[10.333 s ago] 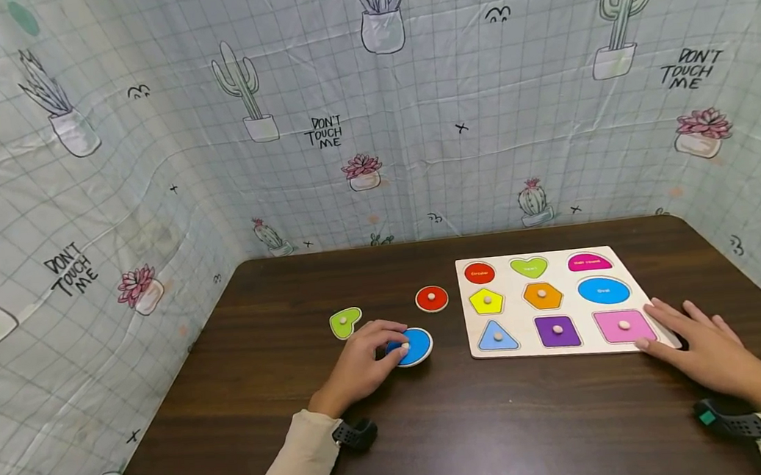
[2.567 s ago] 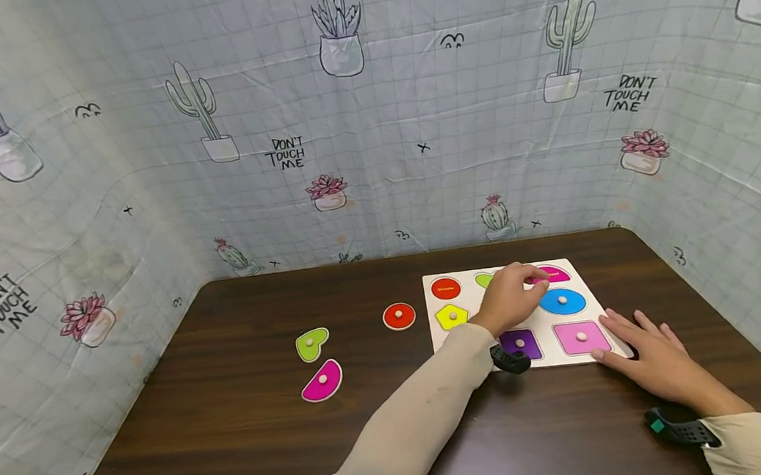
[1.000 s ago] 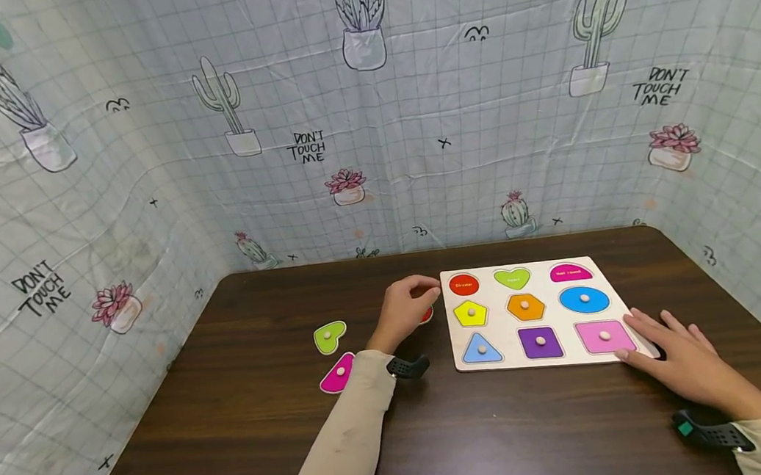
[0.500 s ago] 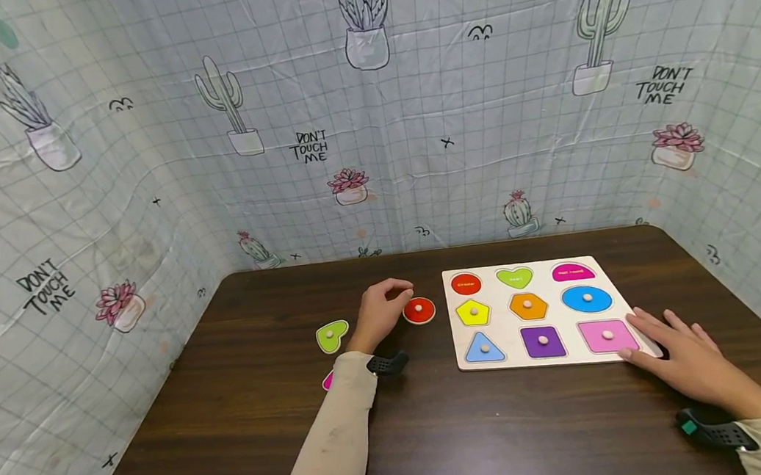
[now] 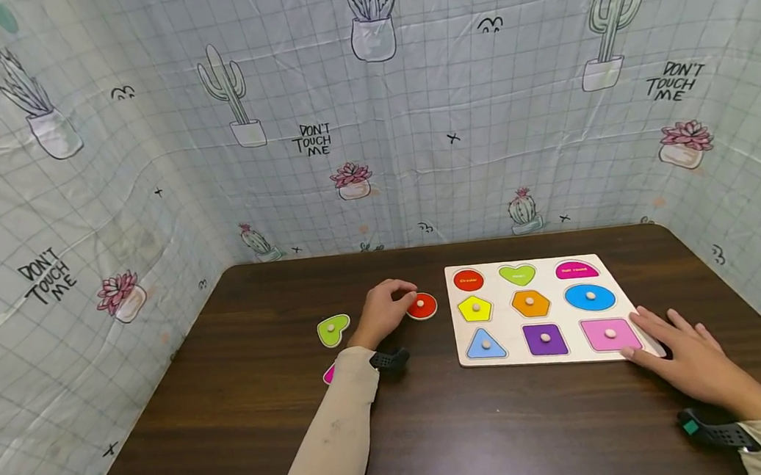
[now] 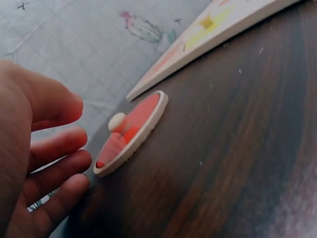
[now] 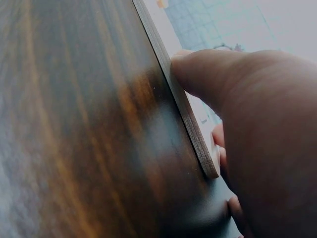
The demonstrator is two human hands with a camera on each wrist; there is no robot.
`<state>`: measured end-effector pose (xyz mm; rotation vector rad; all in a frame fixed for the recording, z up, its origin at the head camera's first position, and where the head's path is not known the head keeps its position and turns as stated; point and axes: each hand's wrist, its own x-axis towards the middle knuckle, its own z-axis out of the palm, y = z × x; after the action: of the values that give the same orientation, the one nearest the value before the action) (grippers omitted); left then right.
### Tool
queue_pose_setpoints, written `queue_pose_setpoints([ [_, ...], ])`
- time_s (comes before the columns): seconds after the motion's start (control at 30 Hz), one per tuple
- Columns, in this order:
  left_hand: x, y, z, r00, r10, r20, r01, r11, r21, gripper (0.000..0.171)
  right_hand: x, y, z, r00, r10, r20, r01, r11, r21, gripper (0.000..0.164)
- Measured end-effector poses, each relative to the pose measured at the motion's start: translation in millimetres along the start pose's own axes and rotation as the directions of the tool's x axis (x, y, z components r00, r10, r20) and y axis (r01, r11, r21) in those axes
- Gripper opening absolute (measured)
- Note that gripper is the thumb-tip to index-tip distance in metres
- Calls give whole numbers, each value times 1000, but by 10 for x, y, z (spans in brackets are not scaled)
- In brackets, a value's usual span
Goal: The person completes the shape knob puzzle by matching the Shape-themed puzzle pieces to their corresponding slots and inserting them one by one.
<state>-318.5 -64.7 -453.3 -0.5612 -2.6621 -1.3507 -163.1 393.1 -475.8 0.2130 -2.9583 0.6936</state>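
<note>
A red round puzzle piece [image 5: 421, 306] with a pale knob lies on the table. My left hand [image 5: 380, 312] hovers just left of it, fingers loosely bent. In the left wrist view, a gap shows between the fingertips [image 6: 74, 106] and the knob [image 6: 117, 122]. The white shape puzzle board [image 5: 501, 311] lies to the right, with a blue oval piece [image 5: 590, 297] in its middle row. My right hand [image 5: 690, 352] rests on the board's near right corner, its thumb on the edge in the right wrist view. The board's red, green heart and magenta half-round spots show printed words.
A green heart piece [image 5: 333, 330] lies left of my left hand. Below it, a magenta piece [image 5: 328, 374] is mostly hidden by my left sleeve [image 5: 334, 425]. A patterned cloth [image 5: 401, 148] hangs behind and beside the brown table [image 5: 488, 443].
The blue oval, earlier under my left hand on the table, now sits in the board. My left hand came back left from the board to the red piece. The right hand stays on the corner.
</note>
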Motion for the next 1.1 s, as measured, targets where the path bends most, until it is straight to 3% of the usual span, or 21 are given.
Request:
queue_pose_setpoints([
  [0.23,4,-10,17,999,16,47,-18,999,32,17,-5,-3,-19,1000,20,20,-20,1000,0,77],
  [0.5,23,-37,42,992,100,76,-108,988,110,20,-1,-6,-19,999,27,37,-27,1000,7,77],
  [1.1,16,-43,18,986,100,132,-116,985,124,23,-7,-37,-46,999,21,41,-22,1000,11,77],
])
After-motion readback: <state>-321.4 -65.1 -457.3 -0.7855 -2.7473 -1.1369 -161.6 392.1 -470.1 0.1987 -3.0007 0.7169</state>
